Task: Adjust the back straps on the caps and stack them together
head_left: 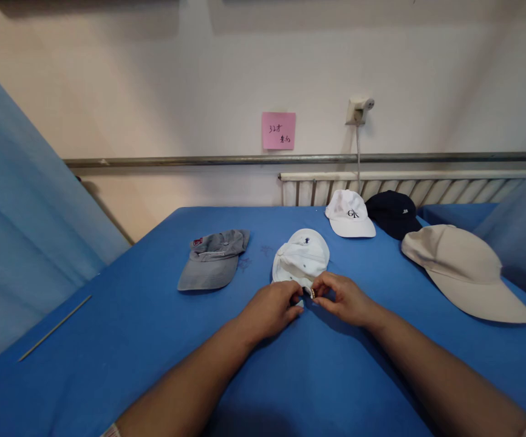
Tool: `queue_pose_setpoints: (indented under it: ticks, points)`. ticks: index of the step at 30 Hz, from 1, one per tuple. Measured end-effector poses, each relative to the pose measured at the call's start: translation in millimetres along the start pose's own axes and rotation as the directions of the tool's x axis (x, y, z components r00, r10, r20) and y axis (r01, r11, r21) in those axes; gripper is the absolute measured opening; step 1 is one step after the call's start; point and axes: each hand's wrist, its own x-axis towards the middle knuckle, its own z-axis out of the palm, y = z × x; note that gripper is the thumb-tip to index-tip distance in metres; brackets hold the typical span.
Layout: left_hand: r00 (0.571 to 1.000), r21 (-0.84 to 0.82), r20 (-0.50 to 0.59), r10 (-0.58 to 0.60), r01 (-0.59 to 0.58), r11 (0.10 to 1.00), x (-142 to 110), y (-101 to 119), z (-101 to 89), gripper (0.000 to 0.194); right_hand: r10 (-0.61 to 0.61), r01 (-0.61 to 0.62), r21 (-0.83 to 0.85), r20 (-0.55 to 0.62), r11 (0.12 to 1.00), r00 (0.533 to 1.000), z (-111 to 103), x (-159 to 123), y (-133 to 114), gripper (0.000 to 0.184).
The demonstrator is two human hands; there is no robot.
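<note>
A white cap (303, 255) lies on the blue table (153, 321) in front of me, its back facing me. My left hand (269, 309) and my right hand (342, 298) meet at the cap's rear strap. Both pinch the strap and its small metal buckle (312, 292) between thumb and fingers. The cap's brim is hidden behind its crown.
A grey cap (212, 260) lies left of the white one. Further back sit a white cap with a logo (348, 213), a dark navy cap (393, 212) and a large beige cap (463, 270). A thin stick (56, 328) lies near the table's left edge. A radiator runs along the wall.
</note>
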Motion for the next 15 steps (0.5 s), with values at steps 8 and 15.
queue_pose_setpoints:
  ticks: [8, 15]
  points:
    - [0.995, 0.017, 0.074, 0.061, -0.062, 0.998, -7.6, -6.7, -7.7, 0.018, -0.038, 0.036, -0.071, -0.030, 0.997, 0.999, -3.8, 0.3, -5.8, 0.012]
    - [0.965, 0.050, 0.230, 0.129, -0.144, 0.988, -9.5, 0.1, -0.5, 0.028, -0.056, 0.070, -0.226, 0.066, 0.972, 0.996, -6.0, -3.1, -17.5, 0.015]
